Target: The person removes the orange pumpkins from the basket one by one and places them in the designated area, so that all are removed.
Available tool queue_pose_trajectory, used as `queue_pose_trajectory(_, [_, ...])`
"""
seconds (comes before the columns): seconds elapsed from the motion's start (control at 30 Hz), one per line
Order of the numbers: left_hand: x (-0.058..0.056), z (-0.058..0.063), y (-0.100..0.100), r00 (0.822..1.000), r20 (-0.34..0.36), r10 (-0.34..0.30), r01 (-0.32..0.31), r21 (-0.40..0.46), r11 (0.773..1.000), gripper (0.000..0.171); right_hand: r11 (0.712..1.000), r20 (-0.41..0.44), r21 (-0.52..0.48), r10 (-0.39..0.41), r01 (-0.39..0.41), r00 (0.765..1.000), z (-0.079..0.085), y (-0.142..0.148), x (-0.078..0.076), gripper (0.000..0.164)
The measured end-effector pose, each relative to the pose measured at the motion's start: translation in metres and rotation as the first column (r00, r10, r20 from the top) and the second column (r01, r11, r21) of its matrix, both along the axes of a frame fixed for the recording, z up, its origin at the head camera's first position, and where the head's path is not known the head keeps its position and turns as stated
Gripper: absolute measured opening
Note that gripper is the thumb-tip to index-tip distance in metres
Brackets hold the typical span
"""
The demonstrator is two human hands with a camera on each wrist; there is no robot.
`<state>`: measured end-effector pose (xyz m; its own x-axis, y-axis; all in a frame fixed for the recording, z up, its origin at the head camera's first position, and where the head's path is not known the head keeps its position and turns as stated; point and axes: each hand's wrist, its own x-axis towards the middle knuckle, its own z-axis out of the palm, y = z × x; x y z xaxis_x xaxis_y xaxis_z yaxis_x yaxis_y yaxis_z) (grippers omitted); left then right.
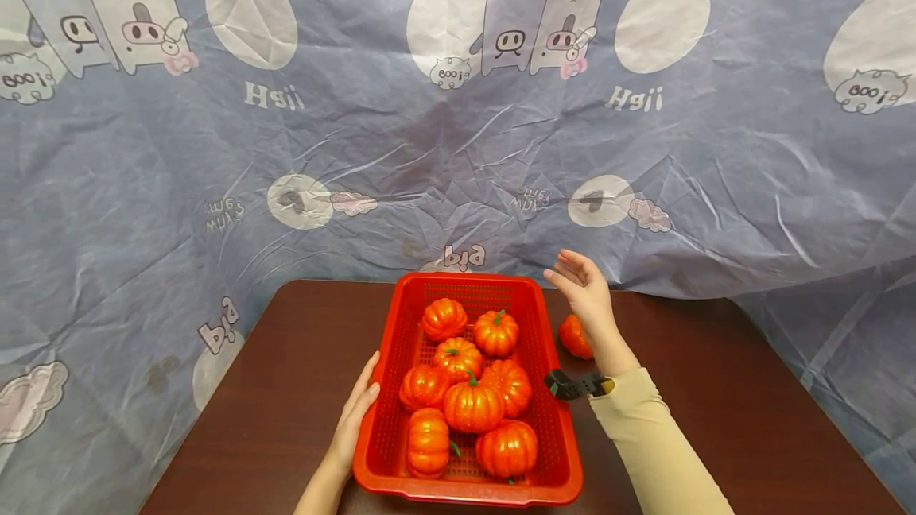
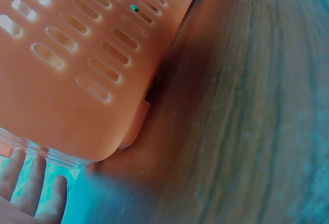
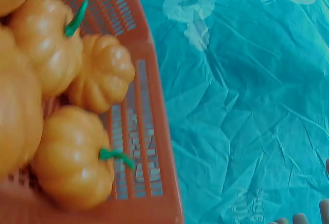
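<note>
A red plastic basket (image 1: 472,491) with slotted walls stands on the table, holding several small orange pumpkins (image 1: 474,406), some with green stems. My left hand (image 1: 351,426) lies along the basket's left side, its fingers fairly straight at the outer wall. In the left wrist view those fingers (image 2: 35,185) show beside the basket's corner. My right hand (image 1: 588,292) is raised past the basket's right rim, fingers spread loosely and holding nothing. Below it, one more pumpkin (image 1: 575,337) sits on the table outside the basket, partly hidden by the right forearm.
The dark brown table (image 1: 279,388) extends to both sides of the basket. Behind it hangs a wrinkled grey-blue cloth (image 1: 444,149) with cartoon pigs and lettering. A black strap (image 1: 572,385) goes round the right wrist, close to the basket's right rim.
</note>
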<state>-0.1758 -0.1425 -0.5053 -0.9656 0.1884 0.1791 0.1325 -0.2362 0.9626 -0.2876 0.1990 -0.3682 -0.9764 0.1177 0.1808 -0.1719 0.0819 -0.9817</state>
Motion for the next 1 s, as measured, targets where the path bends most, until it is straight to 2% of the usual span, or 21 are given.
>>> queue_pose_trajectory(0.2, [0.0, 0.0, 0.0, 1.0, -0.002, -0.009, 0.009, 0.007, 1.0, 0.052, 0.999, 0.037, -0.041, 0.017, -0.015, 0.999, -0.002, -0.021, -0.005, 0.053])
queue_pose_trajectory(0.43, [0.0, 0.001, 0.0, 1.0, 0.001, -0.019, 0.019, 0.016, 1.0, 0.052, 0.987, 0.094, -0.15, 0.073, -0.058, 0.993, -0.015, -0.041, -0.011, 0.052])
queue_pose_trajectory(0.83, [0.0, 0.001, 0.001, 1.0, 0.005, 0.01, -0.01, -0.017, 1.0, 0.052, 0.985, 0.186, -0.155, 0.11, -0.081, 0.976, -0.036, -0.06, -0.015, 0.053])
queue_pose_trajectory(1.0, [0.0, 0.001, 0.0, 1.0, 0.015, 0.016, -0.015, -0.025, 1.0, 0.052, 0.988, 0.211, -0.116, 0.12, -0.098, 0.97, -0.045, -0.063, -0.017, 0.055])
